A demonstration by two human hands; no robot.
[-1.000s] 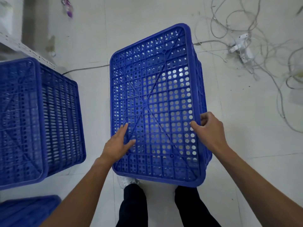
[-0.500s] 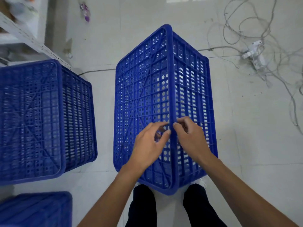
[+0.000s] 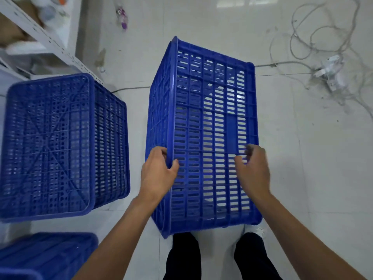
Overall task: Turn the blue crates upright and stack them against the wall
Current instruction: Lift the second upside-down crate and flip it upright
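1. Left hand [image 3: 159, 172] grips the corner edge of the tipped crate [image 3: 212, 128], fingers curled round it
2. Right hand [image 3: 253, 170] is blurred at the slatted side; can't tell if it holds
3. Tipped crate stands on its side on the floor [image 3: 302, 178], just ahead of the legs [image 3: 185, 257]
4. Second crate [image 3: 48, 142] sits to its left, bottom up

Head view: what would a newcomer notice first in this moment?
A blue crate, turned on its side, fills the centre, the left hand gripping its edge, the right hand blurred at its slatted wall. Left of it sits an upside-down crate; tangled cables sprawl at upper right.
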